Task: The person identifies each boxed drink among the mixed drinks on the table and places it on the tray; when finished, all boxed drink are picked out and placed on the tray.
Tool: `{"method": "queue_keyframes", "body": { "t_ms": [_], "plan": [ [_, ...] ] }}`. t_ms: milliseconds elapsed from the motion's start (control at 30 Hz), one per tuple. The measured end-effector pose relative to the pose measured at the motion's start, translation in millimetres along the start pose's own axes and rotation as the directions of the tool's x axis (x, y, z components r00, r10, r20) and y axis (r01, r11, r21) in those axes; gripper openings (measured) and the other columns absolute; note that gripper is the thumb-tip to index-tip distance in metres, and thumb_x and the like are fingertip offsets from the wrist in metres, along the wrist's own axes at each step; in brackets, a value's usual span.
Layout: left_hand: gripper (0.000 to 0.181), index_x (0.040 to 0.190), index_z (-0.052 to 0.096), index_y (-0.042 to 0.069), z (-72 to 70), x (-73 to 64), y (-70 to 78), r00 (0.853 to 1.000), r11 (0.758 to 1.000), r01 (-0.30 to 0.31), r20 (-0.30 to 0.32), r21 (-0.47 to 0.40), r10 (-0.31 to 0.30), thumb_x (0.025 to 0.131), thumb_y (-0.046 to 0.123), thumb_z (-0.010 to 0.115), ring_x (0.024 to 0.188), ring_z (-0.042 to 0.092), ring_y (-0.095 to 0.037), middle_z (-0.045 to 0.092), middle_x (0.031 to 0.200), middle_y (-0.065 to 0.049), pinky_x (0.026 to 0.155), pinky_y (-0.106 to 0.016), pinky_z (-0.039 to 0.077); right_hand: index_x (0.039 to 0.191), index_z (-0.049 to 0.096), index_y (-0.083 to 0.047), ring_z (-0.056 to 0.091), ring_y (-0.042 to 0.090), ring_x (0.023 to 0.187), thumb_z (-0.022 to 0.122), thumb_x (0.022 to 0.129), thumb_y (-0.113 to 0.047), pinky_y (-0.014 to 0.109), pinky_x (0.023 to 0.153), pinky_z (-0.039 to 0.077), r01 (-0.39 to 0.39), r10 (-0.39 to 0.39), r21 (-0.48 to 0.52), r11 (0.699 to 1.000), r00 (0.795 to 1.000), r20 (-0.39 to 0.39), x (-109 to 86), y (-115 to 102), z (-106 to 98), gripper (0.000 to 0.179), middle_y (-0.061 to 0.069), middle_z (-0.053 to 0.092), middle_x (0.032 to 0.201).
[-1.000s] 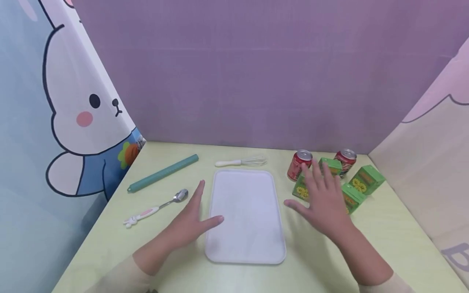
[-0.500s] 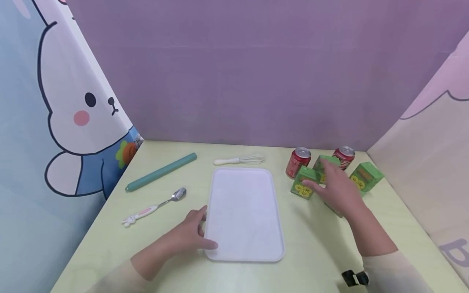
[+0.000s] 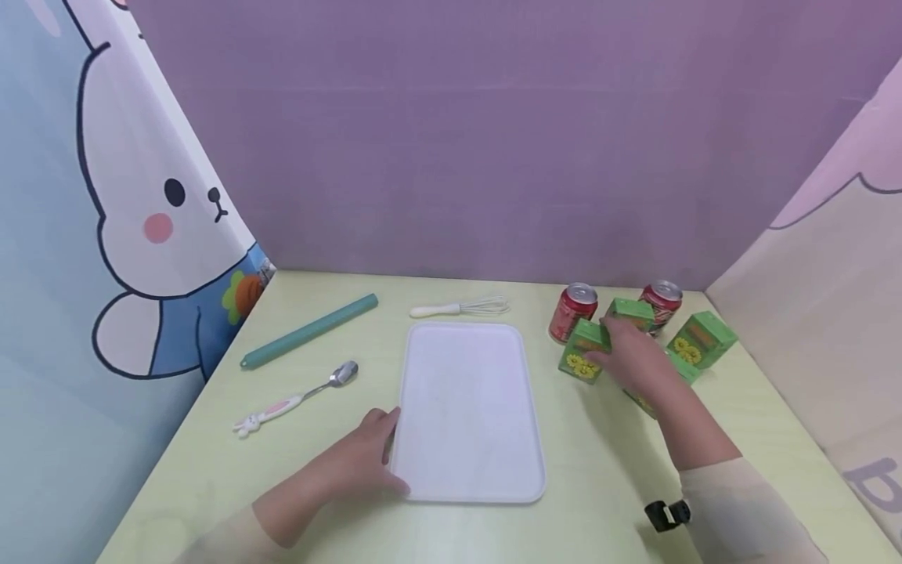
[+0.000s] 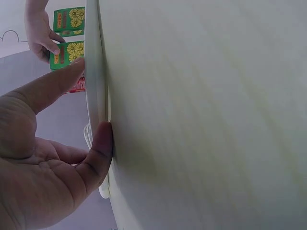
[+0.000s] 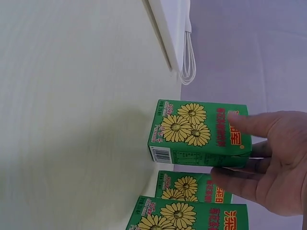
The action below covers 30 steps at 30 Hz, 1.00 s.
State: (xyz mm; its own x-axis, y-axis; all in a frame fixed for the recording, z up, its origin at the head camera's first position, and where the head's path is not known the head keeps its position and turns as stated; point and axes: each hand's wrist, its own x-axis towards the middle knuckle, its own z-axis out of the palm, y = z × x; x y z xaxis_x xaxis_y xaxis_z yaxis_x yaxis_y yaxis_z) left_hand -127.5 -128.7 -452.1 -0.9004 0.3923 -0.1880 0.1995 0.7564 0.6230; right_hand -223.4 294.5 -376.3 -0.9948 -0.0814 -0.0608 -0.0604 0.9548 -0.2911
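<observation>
A white rectangular tray (image 3: 468, 415) lies in the middle of the table. My left hand (image 3: 359, 458) grips its left edge near the front corner; in the left wrist view the thumb (image 4: 64, 82) is at the upper rim and a fingertip (image 4: 102, 136) at the underside. On the right, my right hand (image 3: 637, 360) holds a green drink carton (image 5: 196, 129) with yellow flowers printed on it. Its thumb is on the front face, the other fingers behind and along the side. The held carton stands upright, leftmost of several such cartons.
Behind the held carton are another green carton (image 3: 630, 312) and two red cans (image 3: 574, 313) (image 3: 662, 301); a further carton (image 3: 703, 341) stands right. A whisk (image 3: 461, 308) lies behind the tray. Left are a teal rod (image 3: 310, 332) and a rabbit-handled spoon (image 3: 296, 399).
My left hand has come down and taken hold of the tray's left edge. My right hand, spread above the cartons before, has lowered and closed on the leftmost carton.
</observation>
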Motion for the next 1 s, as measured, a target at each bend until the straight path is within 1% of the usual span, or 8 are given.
{"method": "queue_keyframes", "body": {
  "t_ms": [200, 433, 567, 700, 767, 833, 933, 1000],
  "plan": [
    [0.119, 0.151, 0.028, -0.005, -0.9, -0.6, 2.3, 1.000, 1.000, -0.004, 0.010, 0.018, 0.004, 0.059, 0.038, 0.088, 0.081, 0.048, -0.013, 0.044, 0.121, -0.010, 0.070, -0.028, 0.043, 0.141, 0.046, 0.003, 0.043, 0.051, 0.127, 0.063, 0.095, -0.033, 0.065, 0.099, 0.038, 0.006, -0.006, -0.011, 1.000, 1.000, -0.027, 4.7, 3.5, 2.4, 0.061, 0.029, 0.047, 0.140],
    [0.119, 0.151, 0.026, -0.006, -1.3, -1.0, 3.4, 1.000, 1.000, -0.006, 0.015, 0.024, 0.005, 0.059, 0.037, 0.088, 0.081, 0.048, -0.012, 0.043, 0.120, -0.009, 0.068, -0.026, 0.043, 0.136, 0.052, 0.002, 0.055, 0.043, 0.117, 0.069, 0.090, -0.038, 0.059, 0.092, 0.045, 0.032, -0.029, 0.039, 0.999, 0.998, -0.060, 9.2, 5.3, 2.4, 0.063, 0.025, 0.057, 0.131],
    [0.119, 0.151, 0.026, -0.006, -2.0, -1.5, 3.5, 1.000, 1.000, -0.004, 0.020, 0.031, 0.004, 0.059, 0.037, 0.087, 0.081, 0.047, -0.012, 0.043, 0.118, -0.008, 0.067, -0.025, 0.042, 0.137, 0.051, 0.000, 0.053, 0.042, 0.119, 0.067, 0.090, -0.045, 0.058, 0.092, 0.044, 0.034, -0.029, 0.069, 0.997, 0.998, -0.061, 11.4, 1.0, -1.2, 0.067, 0.025, 0.053, 0.136],
    [0.119, 0.151, 0.025, -0.006, -2.6, -2.2, 4.1, 1.000, 1.000, -0.002, 0.021, 0.025, 0.001, 0.059, 0.036, 0.086, 0.080, 0.047, -0.012, 0.043, 0.117, -0.008, 0.066, -0.025, 0.042, 0.144, 0.045, -0.004, 0.045, 0.045, 0.128, 0.063, 0.090, -0.053, 0.061, 0.099, 0.040, 0.030, -0.024, 0.111, 0.993, 0.999, -0.048, 12.4, -9.4, -7.4, 0.075, 0.025, 0.043, 0.145],
    [0.119, 0.151, 0.025, -0.006, -2.8, -2.4, 4.4, 1.000, 1.000, 0.000, 0.021, 0.025, 0.000, 0.059, 0.036, 0.086, 0.080, 0.047, -0.011, 0.043, 0.117, -0.007, 0.066, -0.025, 0.042, 0.146, 0.043, -0.006, 0.044, 0.044, 0.129, 0.062, 0.090, -0.054, 0.062, 0.100, 0.039, 0.038, -0.031, 0.136, 0.990, 0.998, -0.051, 13.4, -17.8, -10.6, 0.076, 0.024, 0.042, 0.146],
    [0.118, 0.151, 0.025, -0.006, -2.8, -2.3, 4.4, 1.000, 1.000, 0.001, 0.020, 0.024, -0.002, 0.059, 0.035, 0.086, 0.080, 0.047, -0.011, 0.043, 0.116, -0.007, 0.066, -0.025, 0.042, 0.146, 0.044, -0.007, 0.046, 0.042, 0.128, 0.063, 0.091, -0.052, 0.061, 0.100, 0.039, 0.068, -0.057, 0.153, 0.986, 0.996, -0.075, 15.8, -26.7, -12.5, 0.074, 0.022, 0.044, 0.145],
    [0.117, 0.151, 0.026, -0.006, -2.7, -2.2, 4.0, 1.000, 1.000, 0.002, 0.016, 0.026, -0.002, 0.059, 0.035, 0.086, 0.079, 0.047, -0.010, 0.043, 0.114, -0.006, 0.065, -0.024, 0.042, 0.143, 0.049, -0.007, 0.055, 0.035, 0.114, 0.066, 0.091, -0.046, 0.054, 0.091, 0.046, 0.110, -0.091, 0.164, 0.980, 0.989, -0.118, 22.2, -40.9, -11.8, 0.067, 0.018, 0.050, 0.137],
    [0.117, 0.151, 0.027, -0.006, -2.4, -2.1, 3.4, 1.000, 1.000, 0.002, 0.013, 0.022, -0.002, 0.059, 0.035, 0.087, 0.078, 0.047, -0.010, 0.043, 0.113, -0.005, 0.064, -0.024, 0.042, 0.140, 0.050, -0.007, 0.057, 0.030, 0.102, 0.067, 0.091, -0.043, 0.047, 0.083, 0.048, 0.128, -0.105, 0.172, 0.977, 0.985, -0.136, 27.5, -50.2, -9.7, 0.063, 0.015, 0.053, 0.130]
  ]
}}
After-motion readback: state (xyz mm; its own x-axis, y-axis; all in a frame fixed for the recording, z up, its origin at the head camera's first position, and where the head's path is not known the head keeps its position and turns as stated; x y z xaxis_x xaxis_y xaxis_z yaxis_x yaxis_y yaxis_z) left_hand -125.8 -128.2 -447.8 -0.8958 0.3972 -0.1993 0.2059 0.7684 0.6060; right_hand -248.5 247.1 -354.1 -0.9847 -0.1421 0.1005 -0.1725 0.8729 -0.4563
